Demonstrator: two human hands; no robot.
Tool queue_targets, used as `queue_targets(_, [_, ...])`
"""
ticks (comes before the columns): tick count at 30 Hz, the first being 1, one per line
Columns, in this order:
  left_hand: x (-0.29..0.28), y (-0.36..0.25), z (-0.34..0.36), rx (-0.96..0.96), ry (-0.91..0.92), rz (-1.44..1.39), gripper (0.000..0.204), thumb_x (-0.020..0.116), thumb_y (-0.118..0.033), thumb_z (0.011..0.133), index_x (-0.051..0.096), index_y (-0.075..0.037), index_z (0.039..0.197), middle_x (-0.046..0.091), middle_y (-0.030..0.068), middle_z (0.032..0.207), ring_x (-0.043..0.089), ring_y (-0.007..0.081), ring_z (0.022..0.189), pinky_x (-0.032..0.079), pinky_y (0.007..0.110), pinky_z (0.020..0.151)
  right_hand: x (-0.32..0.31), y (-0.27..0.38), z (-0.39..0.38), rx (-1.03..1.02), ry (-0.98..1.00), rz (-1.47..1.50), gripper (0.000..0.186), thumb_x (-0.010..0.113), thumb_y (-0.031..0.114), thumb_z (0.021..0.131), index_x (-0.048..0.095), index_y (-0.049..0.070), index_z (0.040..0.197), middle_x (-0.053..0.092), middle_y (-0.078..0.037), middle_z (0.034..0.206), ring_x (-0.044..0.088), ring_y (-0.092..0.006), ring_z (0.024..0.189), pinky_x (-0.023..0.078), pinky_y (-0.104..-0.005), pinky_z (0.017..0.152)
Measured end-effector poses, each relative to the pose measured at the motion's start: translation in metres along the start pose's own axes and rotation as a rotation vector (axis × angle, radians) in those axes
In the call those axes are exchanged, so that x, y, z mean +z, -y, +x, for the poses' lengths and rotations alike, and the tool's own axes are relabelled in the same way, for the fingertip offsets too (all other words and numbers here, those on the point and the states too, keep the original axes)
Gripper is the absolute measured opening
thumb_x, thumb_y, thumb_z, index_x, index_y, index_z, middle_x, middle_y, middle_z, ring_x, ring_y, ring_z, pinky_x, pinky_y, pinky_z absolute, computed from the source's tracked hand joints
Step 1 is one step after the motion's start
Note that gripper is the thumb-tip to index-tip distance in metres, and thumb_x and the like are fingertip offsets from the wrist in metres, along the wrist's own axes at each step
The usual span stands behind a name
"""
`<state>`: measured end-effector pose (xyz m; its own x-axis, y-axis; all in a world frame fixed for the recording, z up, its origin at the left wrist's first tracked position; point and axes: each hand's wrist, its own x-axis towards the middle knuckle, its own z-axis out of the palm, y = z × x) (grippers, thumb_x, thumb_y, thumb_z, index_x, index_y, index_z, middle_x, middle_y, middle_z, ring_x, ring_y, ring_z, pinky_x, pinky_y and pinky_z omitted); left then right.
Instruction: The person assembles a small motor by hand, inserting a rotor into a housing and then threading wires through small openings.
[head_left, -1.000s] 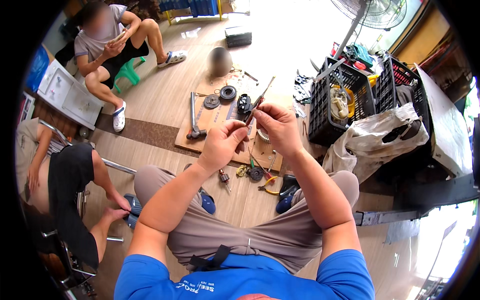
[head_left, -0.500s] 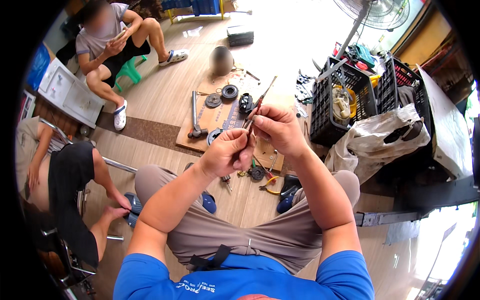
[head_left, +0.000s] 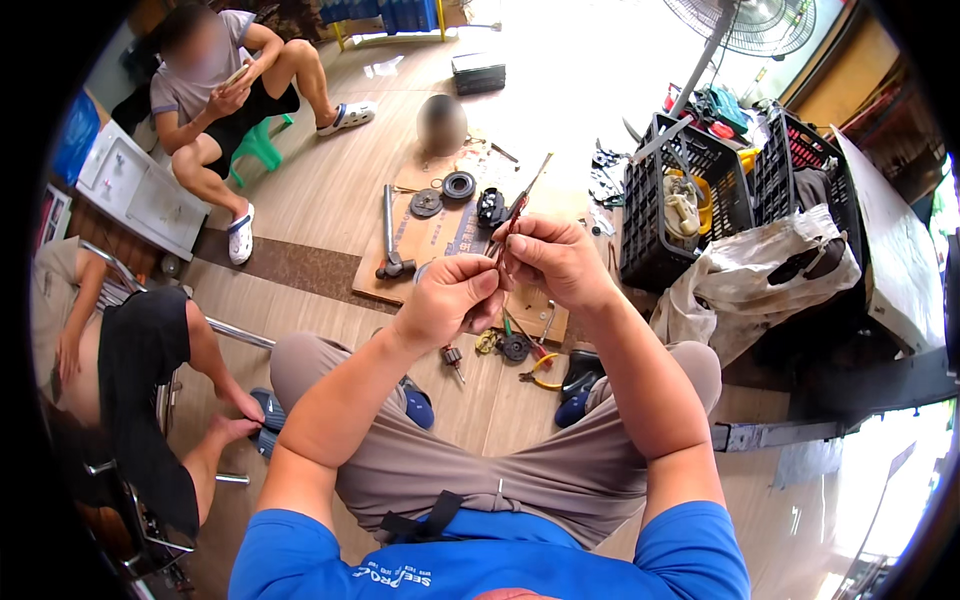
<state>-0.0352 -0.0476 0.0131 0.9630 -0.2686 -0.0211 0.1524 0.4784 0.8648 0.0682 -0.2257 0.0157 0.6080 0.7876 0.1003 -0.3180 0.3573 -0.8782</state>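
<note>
My left hand [head_left: 456, 296] and my right hand [head_left: 550, 258] meet above a cardboard sheet [head_left: 370, 280], both pinching a long, thin reddish-brown piece [head_left: 518, 205] that slants up and away. Its exact kind is too small to tell. Beyond them lie a dark ring [head_left: 458, 185], a flat disc [head_left: 425, 203], a black housing [head_left: 490, 207] and a hammer [head_left: 395, 266]. Nearer lie a copper-banded cylinder with a shaft [head_left: 451, 356], a dark round part [head_left: 514, 346] and yellow-handled pliers [head_left: 540, 382].
A seated person with a phone [head_left: 195, 95] is at upper left, another person [head_left: 140, 390] at lower left. At right are black crates [head_left: 680, 140] with tools, a dirty white sack [head_left: 720, 285] and a standing fan [head_left: 740, 25]. A black box [head_left: 478, 73] sits farther back.
My fingers have shifted slightly along the thin piece, and both hands have moved a little. The rest looks much the same.
</note>
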Motion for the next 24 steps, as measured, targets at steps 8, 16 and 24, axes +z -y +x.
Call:
queue_targets(8, [0.007,0.0,0.005,0.229,-0.333,0.762,0.02,0.061,-0.011,0.1,0.065,0.001,0.116,0.067,0.0046,0.083,0.057,0.0087,0.059,0.048,0.023,0.056,0.018,-0.009,0.003,-0.187,-0.286,-0.182,0.009,0.065,0.011,0.097,0.069,0.003,0.099,0.064,0.002,0.079,0.05,-0.0025,0.064,0.037,-0.0177,0.055])
queue_targets(16, [-0.002,0.0,-0.001,-0.028,0.026,-0.112,0.023,0.055,-0.024,0.103,0.063,-0.003,0.099,0.06,0.0054,0.072,0.051,0.0129,0.051,0.042,0.027,0.049,0.012,0.005,-0.001,-0.051,-0.115,-0.023,0.012,0.065,0.009,0.097,0.07,0.001,0.104,0.065,0.001,0.079,0.05,-0.0025,0.061,0.037,-0.018,0.054])
queue_targets(24, [0.002,0.004,0.009,0.002,-0.206,0.154,0.025,0.053,-0.025,0.105,0.063,-0.002,0.101,0.063,0.003,0.075,0.058,0.0115,0.06,0.047,0.025,0.055,0.017,0.001,0.001,-0.067,-0.242,-0.069,0.01,0.065,0.01,0.097,0.07,0.002,0.102,0.064,0.002,0.078,0.05,-0.0019,0.063,0.037,-0.0169,0.055])
